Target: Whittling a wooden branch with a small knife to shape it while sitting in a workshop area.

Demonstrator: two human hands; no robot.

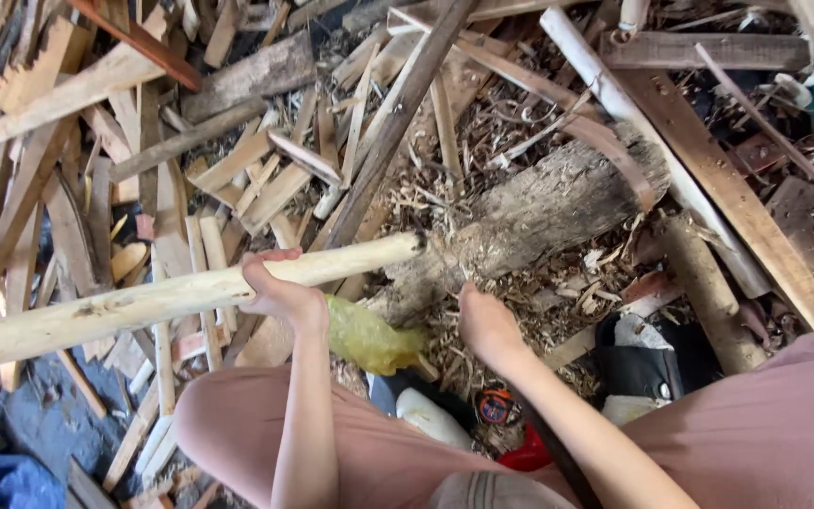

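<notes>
My left hand [280,294] grips a long pale peeled wooden pole [124,306] near its middle. The pole lies almost level, and its right tip [407,245] rests against a thick weathered log [539,212]. My right hand [487,325] is just below that tip, by the log's near end, with its fingers curled. A grey motion blur reaches from it toward the pole tip, and I cannot make out what it holds. My knees in pink trousers [237,424] fill the bottom of the view.
Split boards, slats and shavings [237,160] cover the ground all around. A long dark stick [398,123] leans across the pile. A yellow plastic bag [369,337] sits by my left knee, with a black bag [647,363] and planks [727,188] to the right.
</notes>
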